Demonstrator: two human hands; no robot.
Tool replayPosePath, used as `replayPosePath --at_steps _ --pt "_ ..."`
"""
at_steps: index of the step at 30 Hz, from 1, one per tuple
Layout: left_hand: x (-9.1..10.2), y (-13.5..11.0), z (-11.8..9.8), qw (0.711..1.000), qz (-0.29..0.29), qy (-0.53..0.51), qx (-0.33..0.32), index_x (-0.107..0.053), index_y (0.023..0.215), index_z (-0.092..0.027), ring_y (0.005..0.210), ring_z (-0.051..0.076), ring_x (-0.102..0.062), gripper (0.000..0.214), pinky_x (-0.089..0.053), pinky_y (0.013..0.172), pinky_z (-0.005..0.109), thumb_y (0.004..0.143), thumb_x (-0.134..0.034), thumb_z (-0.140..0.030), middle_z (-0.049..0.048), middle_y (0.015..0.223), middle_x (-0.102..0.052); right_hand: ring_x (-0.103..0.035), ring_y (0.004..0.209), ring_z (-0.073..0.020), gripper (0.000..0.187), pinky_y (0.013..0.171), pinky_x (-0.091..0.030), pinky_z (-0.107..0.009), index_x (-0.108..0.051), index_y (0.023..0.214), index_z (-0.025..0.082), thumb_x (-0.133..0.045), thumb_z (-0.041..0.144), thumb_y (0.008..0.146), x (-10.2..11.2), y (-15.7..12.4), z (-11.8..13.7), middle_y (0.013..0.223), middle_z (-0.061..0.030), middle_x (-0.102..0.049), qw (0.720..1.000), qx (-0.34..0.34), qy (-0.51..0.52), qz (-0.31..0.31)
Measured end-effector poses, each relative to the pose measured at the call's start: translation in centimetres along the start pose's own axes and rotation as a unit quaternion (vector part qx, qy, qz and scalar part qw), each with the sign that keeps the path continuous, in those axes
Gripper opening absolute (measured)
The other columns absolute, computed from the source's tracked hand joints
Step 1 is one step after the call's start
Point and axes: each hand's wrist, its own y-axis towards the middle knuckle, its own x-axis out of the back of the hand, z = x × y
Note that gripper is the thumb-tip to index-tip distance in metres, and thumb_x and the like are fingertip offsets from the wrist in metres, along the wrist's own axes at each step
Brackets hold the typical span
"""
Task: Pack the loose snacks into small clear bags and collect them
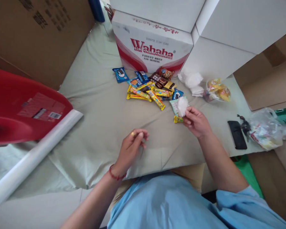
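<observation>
My right hand (195,122) pinches a small crumpled white piece (182,106), thin plastic or tissue; I cannot tell which. Right behind it are a pale green snack packet (174,107) and the end of a small yellow wrapper (177,119), partly covered by the white piece and my fingers. Over the cloth near the table's front, my left hand (132,143) has loosely curled fingers, apart, with nothing seen in them. Beyond both hands lies a pile of snacks: yellow-wrapped bars (156,100), blue packets (120,75) and brown packets (158,80).
A Wahaha water carton (154,47) stands behind the snacks. White crumpled bags (192,81) and a tub of yellow-wrapped snacks (216,90) sit right of it. A black phone (237,135) lies at right. On the left are a red plastic object (26,105) and a white roll (38,156).
</observation>
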Motion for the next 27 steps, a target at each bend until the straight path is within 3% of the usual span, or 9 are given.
replayPosePath --at_steps 2,3,5,8,11,15,22,24,27 --pt "-2.0 2.4 -0.2 0.999 -0.02 0.005 -0.046 -0.065 0.121 -0.02 0.092 0.019 -0.07 0.043 -0.058 0.062 0.027 0.103 -0.059 -0.058 0.0109 0.114 -0.072 -0.036 0.049 -0.0076 0.05 0.046 -0.028 -0.022 -0.058 0.083 0.025 -0.091 0.061 0.073 -1.7 -2.0 -2.4 0.068 0.0063 -0.057 1.0 0.008 0.011 -0.028" --pt "-2.8 3.3 -0.1 0.993 -0.058 0.042 -0.097 -0.063 0.124 -0.02 0.098 0.02 -0.069 0.043 -0.059 0.066 0.028 0.101 -0.065 -0.057 0.0114 0.118 -0.07 -0.037 0.05 -0.0081 0.047 0.047 -0.029 -0.023 -0.06 0.083 0.025 -0.089 0.061 0.076 -2.4 -2.7 -3.4 0.069 0.0052 -0.059 0.999 0.02 0.002 -0.045" --pt "-4.0 4.6 0.1 0.966 -0.07 0.131 -0.21 -0.064 0.124 -0.02 0.105 0.02 -0.066 0.038 -0.06 0.081 0.032 0.1 -0.069 -0.049 0.0114 0.122 -0.066 -0.04 0.052 -0.0092 0.042 0.049 -0.031 -0.024 -0.064 0.084 0.025 -0.085 0.061 0.082 -3.3 -3.5 -4.9 0.067 0.0047 -0.058 0.997 0.036 -0.029 -0.066" --pt "-4.7 5.7 0.9 0.937 -0.005 0.184 -0.298 -0.069 0.121 -0.02 0.107 0.021 -0.065 0.029 -0.057 0.094 0.037 0.1 -0.071 -0.04 0.01 0.116 -0.067 -0.041 0.053 -0.01 0.042 0.051 -0.033 -0.025 -0.066 0.082 0.024 -0.082 0.062 0.086 -3.8 -3.9 -5.7 0.063 0.005 -0.056 0.996 0.025 -0.063 -0.054" --pt "-4.8 6.3 1.8 0.947 0.065 0.164 -0.269 -0.071 0.12 -0.02 0.099 0.02 -0.067 0.029 -0.056 0.091 0.035 0.099 -0.073 -0.038 0.0081 0.106 -0.069 -0.041 0.052 -0.0093 0.047 0.052 -0.031 -0.025 -0.063 0.078 0.023 -0.084 0.065 0.082 -4.0 -3.8 -5.3 0.065 0.0041 -0.06 0.998 0.01 -0.056 -0.028" --pt "-4.3 6.5 2.2 0.955 0.131 0.128 -0.233 -0.075 0.099 -0.02 0.088 0.019 -0.066 0.016 -0.052 0.083 0.032 0.101 -0.067 -0.034 0.0052 0.091 -0.072 -0.041 0.05 -0.0075 0.052 0.05 -0.029 -0.023 -0.06 0.078 0.023 -0.091 0.065 0.074 -5.0 -3.4 -4.9 0.064 0.0054 -0.059 0.999 -0.035 0.028 0.011" --pt "-3.1 7.3 1.9 0.988 0.084 -0.071 -0.111 -0.069 0.088 -0.019 0.078 0.012 -0.057 0.021 -0.045 0.074 0.025 0.094 -0.074 -0.038 -0.0008 0.084 -0.064 -0.038 0.052 -0.0062 0.052 0.05 -0.031 -0.021 -0.057 0.08 0.023 -0.095 0.058 0.072 -4.7 -3.7 -5.5 0.067 0.0068 -0.055 0.994 -0.045 0.096 -0.027" --pt "-2.9 7.7 1.7 0.981 0.068 -0.171 -0.07 -0.067 0.086 -0.02 0.081 0.011 -0.057 0.025 -0.048 0.078 0.025 0.086 -0.083 -0.04 -0.0024 0.085 -0.062 -0.038 0.052 -0.0067 0.052 0.05 -0.031 -0.021 -0.057 0.08 0.024 -0.095 0.059 0.072 -3.9 -4.1 -5.7 0.067 0.0064 -0.055 0.995 -0.043 0.083 -0.038" --pt "-2.8 7.8 1.1 0.946 0.098 -0.309 0.002 -0.066 0.086 -0.02 0.086 0.012 -0.061 0.031 -0.056 0.085 0.029 0.077 -0.09 -0.039 -0.0025 0.09 -0.064 -0.04 0.053 -0.008 0.05 0.051 -0.032 -0.023 -0.059 0.08 0.024 -0.092 0.061 0.076 -2.6 -4.7 -5.8 0.068 0.0051 -0.057 0.999 -0.04 0.017 -0.023"
